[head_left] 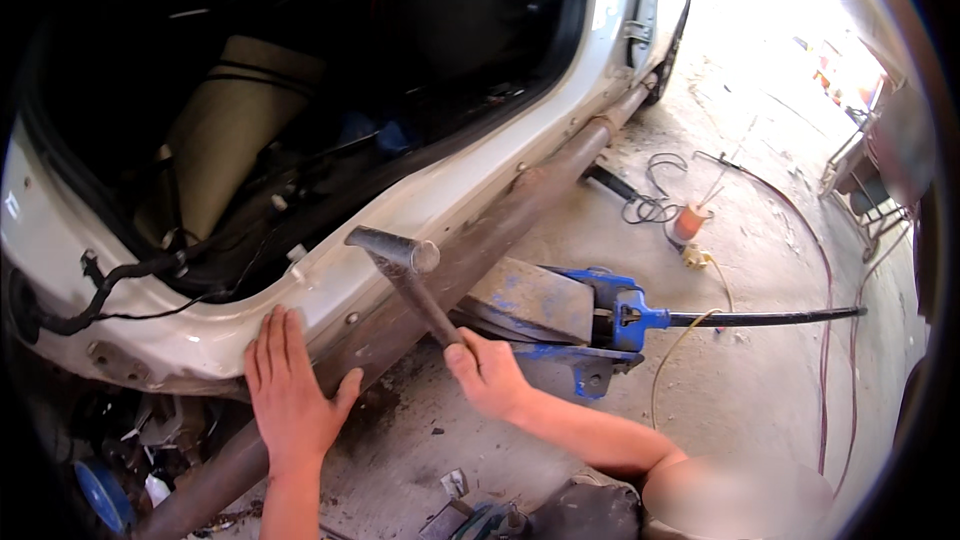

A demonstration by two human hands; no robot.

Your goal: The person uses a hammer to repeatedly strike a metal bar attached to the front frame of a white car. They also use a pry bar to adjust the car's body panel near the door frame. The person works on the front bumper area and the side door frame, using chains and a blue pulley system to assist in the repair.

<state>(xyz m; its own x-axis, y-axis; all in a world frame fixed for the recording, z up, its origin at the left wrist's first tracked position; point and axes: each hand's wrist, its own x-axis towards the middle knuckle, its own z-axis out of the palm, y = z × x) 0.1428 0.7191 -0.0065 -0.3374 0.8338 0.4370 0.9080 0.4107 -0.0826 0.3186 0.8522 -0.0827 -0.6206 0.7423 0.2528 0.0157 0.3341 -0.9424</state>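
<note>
My left hand [292,395] lies flat on the white car's door sill [375,230], fingers stretched out and thumb spread away from them. In my right hand [488,377] is a hammer [418,292], gripped by its handle. The hammer's head is raised over the sill's outer edge, to the right of my left hand; from this one view I cannot tell whether it touches the metal. A thick brown metal tube [555,185] runs along beneath the sill, passing under my left hand and the hammer.
A blue floor jack [610,315] stands beside the tube, its long black handle [770,318] reaching right. Hoses and cables [822,340] trail over the concrete floor near an orange container [690,222]. Wiring [140,270] hangs in the door opening. A metal stand [870,195] is at far right.
</note>
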